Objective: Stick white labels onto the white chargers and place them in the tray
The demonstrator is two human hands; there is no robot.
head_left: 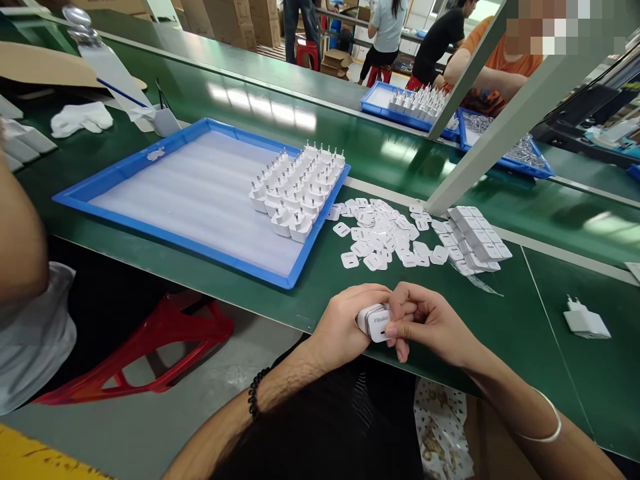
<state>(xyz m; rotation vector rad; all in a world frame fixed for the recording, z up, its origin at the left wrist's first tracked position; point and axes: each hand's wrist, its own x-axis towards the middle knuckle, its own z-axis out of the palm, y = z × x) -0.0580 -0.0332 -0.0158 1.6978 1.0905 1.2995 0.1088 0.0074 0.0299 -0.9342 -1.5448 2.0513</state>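
Note:
My left hand [343,327] is closed around a few small white charger face plates stacked together, just over the table's front edge. The frontmost face plate [379,325] carries grey printed lettering and a dark slot. With thumb and fingers, my right hand [430,321] pinches the right edge of this plate. Beyond both hands, a loose heap of similar white face plates [380,230] lies on the green table. To the right of the heap, white blocks [477,233] are packed in neat rows. A single white plug charger [586,320] lies farther right, its two pins upward.
A blue tray [195,257] holds white plug housings [300,190] at its right end. A slanted metal post [500,127] rises behind the heap. Another person's arm [20,247] is at the left, by a red stool [145,353]. Several people work beyond the green belt [240,100].

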